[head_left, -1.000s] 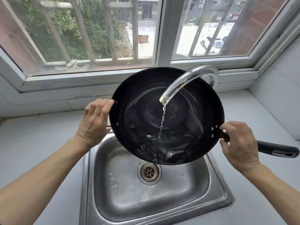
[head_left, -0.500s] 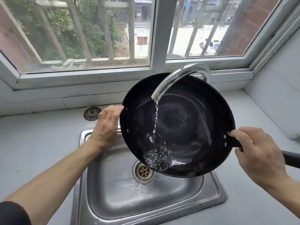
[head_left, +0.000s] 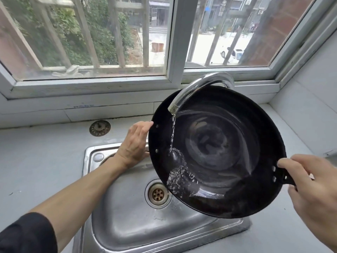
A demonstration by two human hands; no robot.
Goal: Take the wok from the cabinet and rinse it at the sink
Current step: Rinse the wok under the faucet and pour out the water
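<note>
You hold the wok [head_left: 218,152] tilted over the sink [head_left: 127,216] at centre right, tap [head_left: 191,90] water running into it, your left hand [head_left: 135,143] gripping its left rim and your right hand [head_left: 313,189] clamped on the handle at the right edge.

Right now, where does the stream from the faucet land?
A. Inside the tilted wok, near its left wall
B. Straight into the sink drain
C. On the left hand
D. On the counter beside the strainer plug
A: the stream from the faucet strikes the inner left side of the wok, which both hands hold tilted over the sink, and pools toward its lower rim.
</note>
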